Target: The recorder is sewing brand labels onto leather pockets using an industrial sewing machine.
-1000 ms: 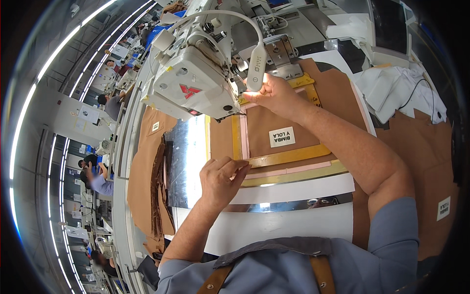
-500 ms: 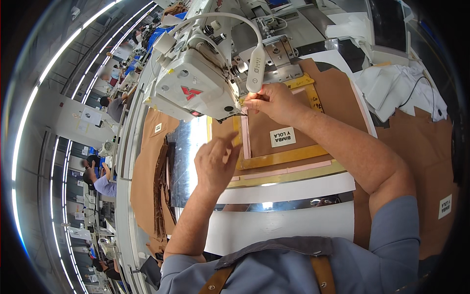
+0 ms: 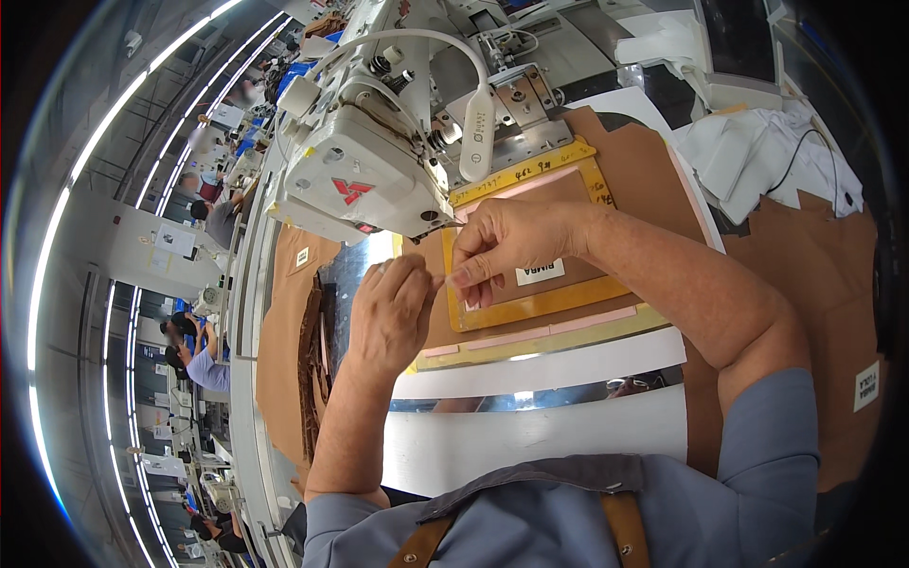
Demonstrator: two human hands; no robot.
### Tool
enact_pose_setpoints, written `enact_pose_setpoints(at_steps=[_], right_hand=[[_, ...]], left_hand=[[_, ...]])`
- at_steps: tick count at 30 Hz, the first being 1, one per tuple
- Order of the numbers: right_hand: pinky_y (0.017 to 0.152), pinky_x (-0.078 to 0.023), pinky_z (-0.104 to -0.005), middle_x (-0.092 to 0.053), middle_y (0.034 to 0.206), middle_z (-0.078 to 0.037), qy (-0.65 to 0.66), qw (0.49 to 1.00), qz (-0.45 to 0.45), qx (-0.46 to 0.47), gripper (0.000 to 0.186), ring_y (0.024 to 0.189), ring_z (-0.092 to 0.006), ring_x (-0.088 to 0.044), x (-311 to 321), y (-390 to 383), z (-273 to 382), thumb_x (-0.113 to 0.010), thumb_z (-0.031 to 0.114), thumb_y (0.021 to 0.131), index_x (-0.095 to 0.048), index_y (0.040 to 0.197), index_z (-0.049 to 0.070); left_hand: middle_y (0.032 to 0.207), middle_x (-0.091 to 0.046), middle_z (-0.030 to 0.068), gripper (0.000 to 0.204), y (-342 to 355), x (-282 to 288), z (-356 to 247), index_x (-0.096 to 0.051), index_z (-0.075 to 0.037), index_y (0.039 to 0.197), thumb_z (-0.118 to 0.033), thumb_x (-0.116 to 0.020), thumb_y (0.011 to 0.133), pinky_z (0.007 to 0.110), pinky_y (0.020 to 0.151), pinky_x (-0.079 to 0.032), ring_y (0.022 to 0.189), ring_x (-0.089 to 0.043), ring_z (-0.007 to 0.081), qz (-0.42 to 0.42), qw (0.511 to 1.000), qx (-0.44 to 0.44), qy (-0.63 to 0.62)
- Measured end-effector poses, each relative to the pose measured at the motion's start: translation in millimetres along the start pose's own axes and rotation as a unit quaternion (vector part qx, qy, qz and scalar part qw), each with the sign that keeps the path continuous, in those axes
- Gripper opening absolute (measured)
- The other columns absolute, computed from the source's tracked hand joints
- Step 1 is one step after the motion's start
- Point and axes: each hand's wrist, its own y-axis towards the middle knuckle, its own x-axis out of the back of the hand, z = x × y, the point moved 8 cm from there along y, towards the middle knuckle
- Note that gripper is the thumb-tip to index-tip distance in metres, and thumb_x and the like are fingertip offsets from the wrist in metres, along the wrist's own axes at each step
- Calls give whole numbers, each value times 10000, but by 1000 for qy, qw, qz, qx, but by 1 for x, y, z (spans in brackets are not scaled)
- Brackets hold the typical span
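My left hand (image 3: 393,312) and my right hand (image 3: 502,248) meet just below the head of a white sewing machine (image 3: 360,175). Between their fingertips is a small pale strip (image 3: 441,280), too small to identify; my right thumb and forefinger pinch one end and my left fingertips close on the other. Under the hands lies a yellow and pink template frame (image 3: 544,305) on brown fabric (image 3: 653,180). A white label (image 3: 542,273) inside the frame is partly hidden by my right hand.
A white gooseneck lamp (image 3: 476,133) hangs over the frame's far edge. A stack of brown cut pieces (image 3: 308,350) sits at the left, white cloth (image 3: 757,151) at the right, a white sheet (image 3: 549,364) near me. Other people (image 3: 204,364) work far left.
My right hand came back from under the lamp toward me. My left hand lifted off the frame's near corner and rose to meet it; both now pinch the small strip.
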Motion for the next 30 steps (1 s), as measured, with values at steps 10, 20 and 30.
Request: enact_pose_setpoints(at_steps=[10,20,30], right_hand=[[725,-559,-282,-695,932,-97,200,961,-167,89,287,811,-141,-684,9,9,16,-527,243,1020,-616,1108,-15],[566,-484,-203,-643,720,-43,4,971,-75,226,259,592,-69,-594,-11,-43,137,-518,111,967,-659,1073,-79],[457,-324,-207,-490,568,-10,-107,926,-168,319,384,474,-47,-399,-9,-82,189,-440,243,968,-631,985,-90]], left_hand=[[965,-634,99,180,-39,18,-72,-584,-38,770,-138,-729,807,352,703,-501,737,-613,213,10,996,-45,-71],[990,-626,76,218,-52,2,-123,-594,-67,779,-226,-738,818,320,735,-517,806,-633,168,36,977,-144,-156],[1004,-628,69,216,-30,12,-134,-610,-70,828,-241,-742,828,304,727,-499,823,-613,159,-67,976,-135,-157]])
